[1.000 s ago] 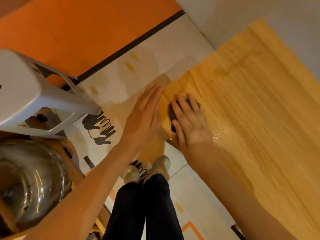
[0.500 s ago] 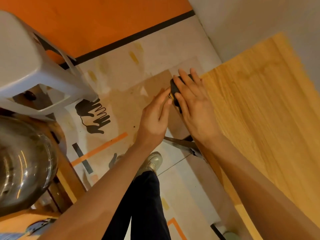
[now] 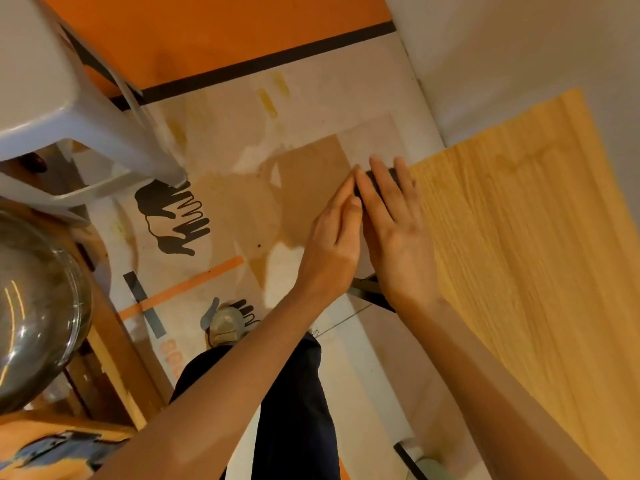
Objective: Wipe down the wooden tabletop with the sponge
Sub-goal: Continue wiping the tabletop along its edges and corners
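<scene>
**Sponge reaches the far left corner of the tabletop**

Against the picture from a second ago, the right hand [image 3: 394,230] and the dark sponge [image 3: 379,183] under it have travelled along the left edge of the wooden tabletop [image 3: 526,244], away from the person, and now sit at its far left corner. Half a second ago they were almost there already; since then the change is slight. The left hand [image 3: 332,237], which lay flat with straight fingers beside the edge a second ago, has followed and now stands just off the left edge, its fingertips meeting the sponge's left side and the right index finger. The view itself has swung: the white stool [image 3: 69,109] and the glass bowl [image 3: 34,306] lie further left and lower than before.

The right hand's fingers are straight and spread, pressing flat on top of the sponge rather than wrapped round it. The left hand's fingers are held together and nearly straight, touching, not gripping.

Little of the sponge shows: only dark slivers between and ahead of the right fingers, so its shape and whether it overhangs the corner cannot be told. The tabletop is cut off at the right and bottom of the view. Below the arms, dark trousers [image 3: 294,410] hide most of one shoe [image 3: 225,327] on the patterned floor [image 3: 242,168]
</scene>
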`<state>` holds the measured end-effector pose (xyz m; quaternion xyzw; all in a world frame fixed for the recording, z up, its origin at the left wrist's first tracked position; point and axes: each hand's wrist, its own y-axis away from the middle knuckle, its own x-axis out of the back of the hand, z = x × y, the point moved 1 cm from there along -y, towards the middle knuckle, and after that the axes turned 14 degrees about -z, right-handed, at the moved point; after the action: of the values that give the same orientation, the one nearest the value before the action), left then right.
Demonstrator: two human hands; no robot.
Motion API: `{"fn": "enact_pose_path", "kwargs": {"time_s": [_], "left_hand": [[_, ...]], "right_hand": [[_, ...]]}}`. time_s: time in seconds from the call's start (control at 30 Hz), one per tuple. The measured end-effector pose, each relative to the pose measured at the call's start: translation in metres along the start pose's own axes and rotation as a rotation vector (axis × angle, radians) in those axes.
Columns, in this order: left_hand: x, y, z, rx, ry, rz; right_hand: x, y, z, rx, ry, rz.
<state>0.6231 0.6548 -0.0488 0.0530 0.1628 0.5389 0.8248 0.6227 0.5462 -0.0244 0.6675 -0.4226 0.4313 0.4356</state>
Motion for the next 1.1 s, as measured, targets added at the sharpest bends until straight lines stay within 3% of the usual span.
{"fn": "enact_pose_path", "kwargs": {"time_s": [0.3,0.43,0.57,0.73,0.83,0.9,1.0,1.1], "left_hand": [[-0.017,-0.008,-0.002,0.039,-0.034,0.162],[-0.036,-0.014,-0.005,0.007,-0.002,0.268],[-0.048,-0.018,-0.003,0.006,-0.019,0.343],[-0.052,-0.022,-0.004,0.016,-0.181,0.358],[-0.053,-0.025,-0.007,0.017,-0.222,0.368],[-0.054,-0.025,-0.011,0.003,-0.244,0.384],[-0.051,-0.025,-0.018,-0.01,-0.291,0.376],[-0.048,-0.027,-0.013,0.0,-0.397,0.368]], "right_hand": [[0.009,0.025,0.024,0.109,-0.084,-0.061],[0.017,-0.014,0.027,0.15,-0.125,-0.016],[0.033,-0.039,0.052,0.297,-0.008,-0.119],[0.055,-0.054,0.112,0.111,0.002,-0.125],[0.049,-0.056,0.093,-0.024,0.033,-0.074],[0.035,-0.047,0.064,0.07,0.098,-0.053],[0.029,-0.041,0.057,0.29,0.001,-0.027],[0.042,-0.05,0.102,0.264,-0.011,-0.047]]}}
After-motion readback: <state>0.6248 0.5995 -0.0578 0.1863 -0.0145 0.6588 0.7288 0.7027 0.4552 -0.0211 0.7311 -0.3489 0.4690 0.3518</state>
